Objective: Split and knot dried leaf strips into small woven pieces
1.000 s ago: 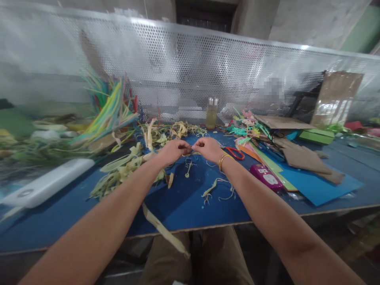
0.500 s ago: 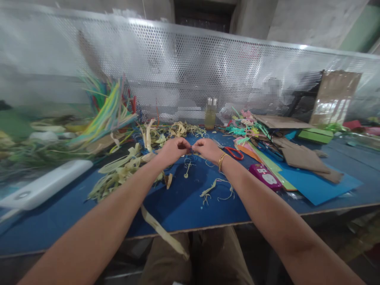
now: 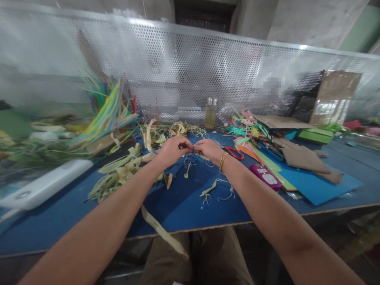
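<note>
My left hand (image 3: 175, 150) and my right hand (image 3: 210, 149) meet fingertip to fingertip above the middle of the blue table. Both are closed in a pinch. A tiny dark thread-like bit shows between the fingertips, too small to name. Beside my left wrist lies a heap of dry pale-green husk strips (image 3: 118, 178). Thin fibre scraps (image 3: 187, 168) rest on the table just below the hands, and more stringy shreds (image 3: 216, 186) lie nearer the front edge. Orange-handled scissors (image 3: 234, 153) are just past my right hand, partly hidden by it.
A long husk strip (image 3: 163, 231) hangs over the front edge. On the left are a white power bank-like device (image 3: 50, 184) and colourful stems (image 3: 109, 114). To the right lie a magenta device (image 3: 265, 177), coloured paper (image 3: 320, 184) and cardboard (image 3: 305, 158). A bottle (image 3: 211, 114) stands behind.
The fingers of both hands have shifted slightly at the pinch, and the dark bit between them shows a little more. Everything on the table looks the same.
</note>
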Tool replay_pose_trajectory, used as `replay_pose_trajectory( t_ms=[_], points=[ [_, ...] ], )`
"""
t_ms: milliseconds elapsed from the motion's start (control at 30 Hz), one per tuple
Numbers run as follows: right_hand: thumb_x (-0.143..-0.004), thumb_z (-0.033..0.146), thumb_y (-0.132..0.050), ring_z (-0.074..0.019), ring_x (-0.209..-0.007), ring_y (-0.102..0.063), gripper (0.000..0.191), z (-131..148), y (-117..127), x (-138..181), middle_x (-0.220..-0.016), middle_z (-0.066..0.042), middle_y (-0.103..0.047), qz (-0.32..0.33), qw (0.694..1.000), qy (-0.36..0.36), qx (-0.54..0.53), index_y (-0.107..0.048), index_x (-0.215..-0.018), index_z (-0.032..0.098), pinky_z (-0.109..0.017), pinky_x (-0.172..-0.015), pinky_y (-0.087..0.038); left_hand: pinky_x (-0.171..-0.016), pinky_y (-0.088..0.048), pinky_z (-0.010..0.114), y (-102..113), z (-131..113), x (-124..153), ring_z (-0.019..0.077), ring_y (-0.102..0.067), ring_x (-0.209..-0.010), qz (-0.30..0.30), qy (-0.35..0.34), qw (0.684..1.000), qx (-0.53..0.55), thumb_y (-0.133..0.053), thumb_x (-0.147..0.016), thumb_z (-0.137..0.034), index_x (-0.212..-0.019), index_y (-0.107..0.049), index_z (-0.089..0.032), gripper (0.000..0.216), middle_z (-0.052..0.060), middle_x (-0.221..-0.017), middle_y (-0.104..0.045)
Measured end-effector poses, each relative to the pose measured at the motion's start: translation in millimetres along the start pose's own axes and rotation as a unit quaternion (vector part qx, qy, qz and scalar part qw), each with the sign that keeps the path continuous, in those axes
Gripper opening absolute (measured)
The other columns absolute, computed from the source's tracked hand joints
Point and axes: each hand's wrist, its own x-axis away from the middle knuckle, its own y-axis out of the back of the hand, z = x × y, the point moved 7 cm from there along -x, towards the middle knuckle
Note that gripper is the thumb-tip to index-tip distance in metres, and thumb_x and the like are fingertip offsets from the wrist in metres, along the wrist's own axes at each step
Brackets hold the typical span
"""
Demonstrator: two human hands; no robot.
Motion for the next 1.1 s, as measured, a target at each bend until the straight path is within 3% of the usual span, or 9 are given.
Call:
replay_pose_trajectory(
  t_ms=[233, 500, 700, 833, 1100],
  points=[
    [-0.066, 0.029, -0.062, -0.0093, -0.052, -0.047, 0.017, 0.1, 3.3, -0.6, -0.054, 0.001, -0.055, -0.010, 1.000, 0.021, -0.019, -0.060, -0.058, 0.015, -0.022, -0.054, -0.037, -0.064, -0.041, 0.026, 0.8, 3.9, -0.4, 0.0136, -0.055, -0.066, -0.001, 0.060, 0.995, 0.082, -0.064, -0.068, -0.029, -0.074, -0.064, -0.016, 0.014, 0.001, -0.071, -0.063],
    [-0.069, 0.038, -0.062, -0.0113, -0.058, -0.051, 0.023, -2.4, 22.4, -5.1, -0.064, -0.001, -0.063, -0.081, 0.982, 0.060, 0.162, -0.068, -0.069, 0.015, -0.024, -0.058, -0.037, -0.069, -0.042, 0.027, 5.0, 6.2, 1.8, 0.0133, -0.056, -0.073, -0.041, 0.105, 0.970, 0.215, -0.070, -0.065, -0.029, -0.072, -0.058, -0.016, 0.019, 0.004, -0.085, -0.065],
    [-0.069, 0.039, -0.061, -0.0138, -0.061, -0.055, 0.022, -0.7, 28.0, -4.3, -0.065, -0.002, -0.065, -0.102, 0.967, 0.063, 0.223, -0.070, -0.068, 0.019, -0.025, -0.058, -0.038, -0.062, -0.039, 0.025, 4.4, 1.5, 4.5, 0.0131, -0.056, -0.066, -0.037, 0.141, 0.963, 0.228, -0.069, -0.066, -0.029, -0.073, -0.056, -0.017, 0.019, 0.003, -0.072, -0.065],
    [-0.072, 0.039, -0.059, -0.0149, -0.063, -0.057, 0.023, -0.1, 28.2, -3.9, -0.067, -0.003, -0.067, -0.098, 0.962, 0.069, 0.245, -0.068, -0.066, 0.019, -0.025, -0.058, -0.038, -0.056, -0.035, 0.024, 3.1, 3.6, 5.0, 0.0112, -0.052, -0.059, -0.028, 0.152, 0.962, 0.224, -0.065, -0.069, -0.029, -0.074, -0.054, -0.017, 0.017, 0.003, -0.074, -0.067],
    [-0.075, 0.037, -0.058, -0.0178, -0.076, -0.059, 0.019, 11.0, 29.7, 1.1, -0.080, -0.003, -0.069, -0.099, 0.939, 0.050, 0.325, -0.068, -0.071, 0.021, -0.029, -0.070, -0.040, -0.057, -0.036, 0.026, 0.5, 6.0, 7.4, 0.0118, -0.051, -0.059, 0.004, 0.183, 0.953, 0.241, -0.067, -0.066, -0.030, -0.068, -0.056, -0.017, 0.017, 0.003, -0.070, -0.066]
  ],
)
